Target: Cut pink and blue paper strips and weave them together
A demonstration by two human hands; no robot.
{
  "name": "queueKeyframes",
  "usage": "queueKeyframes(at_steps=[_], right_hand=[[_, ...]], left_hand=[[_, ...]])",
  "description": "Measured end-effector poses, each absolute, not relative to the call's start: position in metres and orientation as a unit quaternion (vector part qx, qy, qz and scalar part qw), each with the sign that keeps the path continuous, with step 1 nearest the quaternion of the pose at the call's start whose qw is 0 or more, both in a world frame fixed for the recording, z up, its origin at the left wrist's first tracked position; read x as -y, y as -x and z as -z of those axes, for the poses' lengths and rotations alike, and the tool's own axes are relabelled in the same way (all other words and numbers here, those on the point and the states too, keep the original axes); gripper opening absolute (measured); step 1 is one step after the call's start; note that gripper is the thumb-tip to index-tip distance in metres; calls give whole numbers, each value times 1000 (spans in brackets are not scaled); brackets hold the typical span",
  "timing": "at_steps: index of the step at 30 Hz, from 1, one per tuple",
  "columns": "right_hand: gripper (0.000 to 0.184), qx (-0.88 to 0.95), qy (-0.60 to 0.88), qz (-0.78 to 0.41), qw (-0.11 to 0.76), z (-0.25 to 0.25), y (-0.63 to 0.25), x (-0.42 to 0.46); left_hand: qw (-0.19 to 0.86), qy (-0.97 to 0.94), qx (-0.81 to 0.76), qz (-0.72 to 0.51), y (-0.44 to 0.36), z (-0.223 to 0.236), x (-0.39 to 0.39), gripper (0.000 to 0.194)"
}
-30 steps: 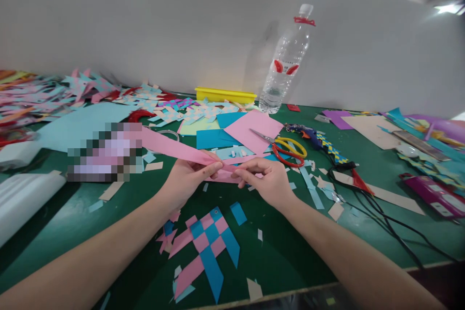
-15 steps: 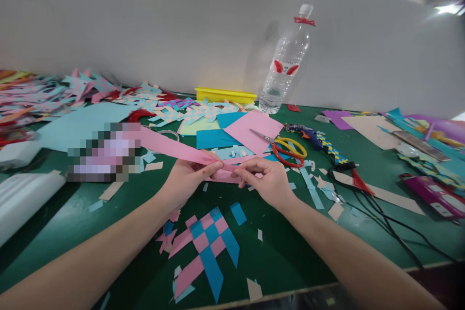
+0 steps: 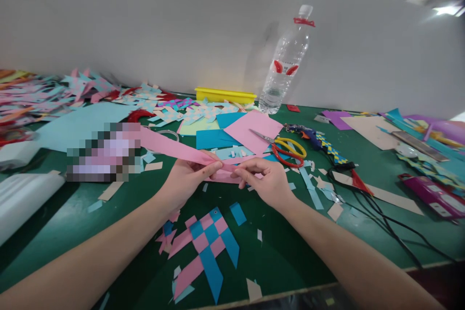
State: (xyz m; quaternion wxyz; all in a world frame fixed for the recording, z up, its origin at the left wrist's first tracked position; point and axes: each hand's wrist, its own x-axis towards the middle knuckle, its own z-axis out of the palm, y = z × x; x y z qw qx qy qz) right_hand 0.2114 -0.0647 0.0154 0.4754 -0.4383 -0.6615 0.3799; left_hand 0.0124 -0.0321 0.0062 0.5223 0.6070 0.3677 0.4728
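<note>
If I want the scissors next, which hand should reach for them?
Probably the right hand: the scissors lie just beyond it, handles toward the right. The left hand is farther away and could hold the pink strip alone, though both hands pinch it.

A paper strip (image 3: 174, 147) runs leftward from the left fingers (image 3: 211, 170) and spans across to the right fingers (image 3: 244, 174). Nearer than both, a woven fish (image 3: 207, 237) lies on the surface (image 3: 279, 261). Behind them lies a paper square (image 3: 247, 128), scissors (image 3: 274, 142) partly on it, rightward. A bottle (image 3: 281, 72) stands farther back; a paper heap (image 3: 47, 94) lies far left.
</note>
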Motion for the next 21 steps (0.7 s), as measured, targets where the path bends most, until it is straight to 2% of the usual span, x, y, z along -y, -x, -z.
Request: queueKeyframes(at_steps=[21], right_hand=[[15,622,432,-410,508,-7,-215,59]], left_hand=[[608,-404,-417,-542,-10,-7,19,23]])
